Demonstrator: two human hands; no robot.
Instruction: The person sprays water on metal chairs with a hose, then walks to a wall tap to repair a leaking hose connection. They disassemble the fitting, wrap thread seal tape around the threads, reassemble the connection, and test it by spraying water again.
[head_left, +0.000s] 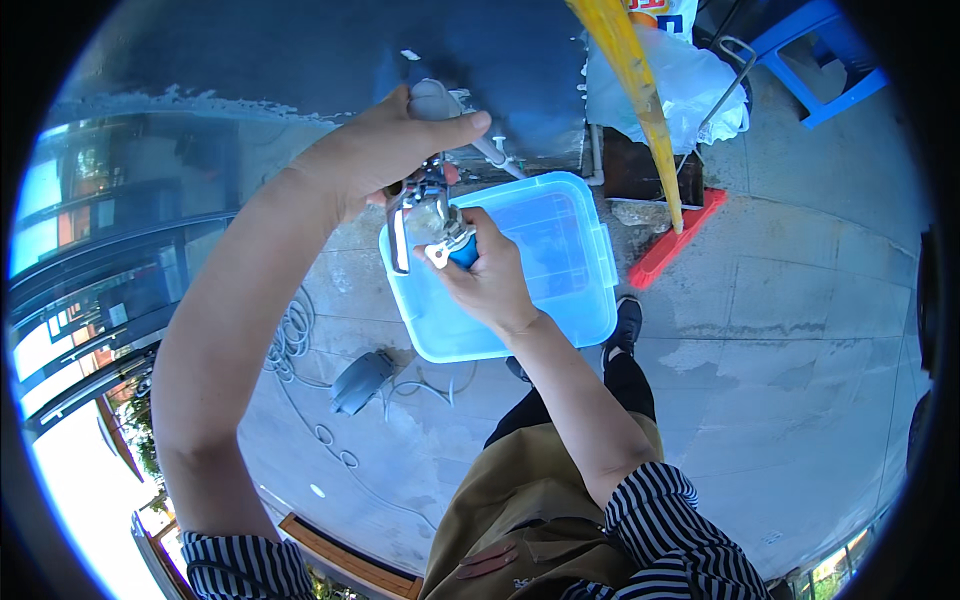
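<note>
My left hand (401, 142) reaches across from the left, with its thumb by a grey cylindrical piece (435, 101). Its fingers curl around a chrome metal fitting (429, 184) that has a long shiny lever-like part (400, 244). Just below, my right hand (491, 277) grips a blue-and-silver part (463, 253) against the fitting's lower end; whether the two are joined cannot be told. Both hands are above a translucent blue plastic bin (592, 330), which stands on the ground before me. The palms hide some of the fitting.
A grey pipe (491, 150) runs low along the dark wall. A yellow pole (637, 82) leans above a red broom head (675, 244). Plastic bags (675, 82) and a blue stool (787, 60) stand right. Coiled hose (292, 330) and a grey object (362, 382) lie left.
</note>
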